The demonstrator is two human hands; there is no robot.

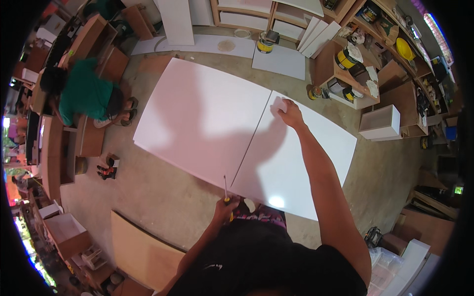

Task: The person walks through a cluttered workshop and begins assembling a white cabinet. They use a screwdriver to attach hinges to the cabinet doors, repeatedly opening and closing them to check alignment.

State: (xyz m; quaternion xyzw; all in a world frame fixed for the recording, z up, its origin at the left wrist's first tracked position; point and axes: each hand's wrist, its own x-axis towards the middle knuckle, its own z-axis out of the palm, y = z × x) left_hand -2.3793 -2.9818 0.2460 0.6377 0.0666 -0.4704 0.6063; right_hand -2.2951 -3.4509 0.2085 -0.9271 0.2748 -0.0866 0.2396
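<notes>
My left hand [224,211] is closed around a screwdriver [225,186] with a yellow and black handle, its thin shaft pointing up beside the near edge of the white panels. Stretched forward, my right hand [291,116] is over the far part of the right white panel [311,153], close to the narrow dark seam. Its thumb and fingers are apart, and nothing shows between them; whether it touches the surface I cannot tell. Across the seam lies the larger left white panel [212,113], partly under my shadow.
A person in a green shirt [86,91] bends over brown cabinets at the left. A cordless power tool [107,167] stands on the floor near there. A plywood sheet [148,249] lies at lower left. Paint cans [265,45] and a white drawer [380,123] stand around the far side and right.
</notes>
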